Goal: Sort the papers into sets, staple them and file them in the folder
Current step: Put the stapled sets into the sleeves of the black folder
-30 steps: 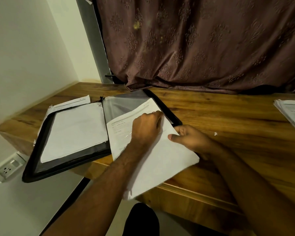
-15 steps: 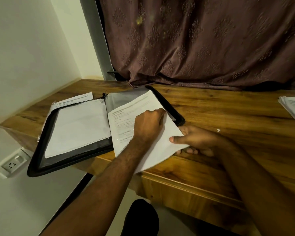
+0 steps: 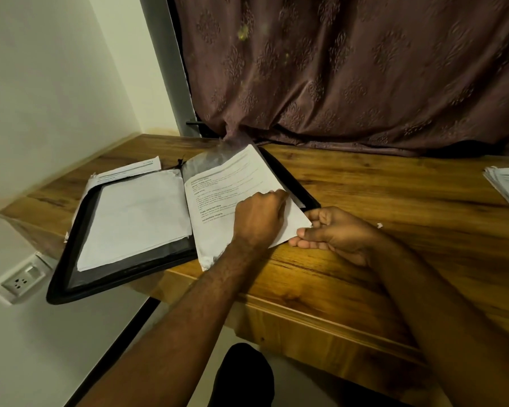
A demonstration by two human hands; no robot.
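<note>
Wooden desk [image 3: 379,201] fills the middle of the view, its front edge running down to the right. Brown patterned curtain [image 3: 350,69] hangs behind it, hem resting on the desk's far edge. White wall [image 3: 41,98] on the left with a wall socket [image 3: 22,282] low down. Small pale speck [image 3: 380,225] on the desk, possibly a paper scrap.

Head camera looks forward and down, close over the desk [image 3: 365,186].
</note>
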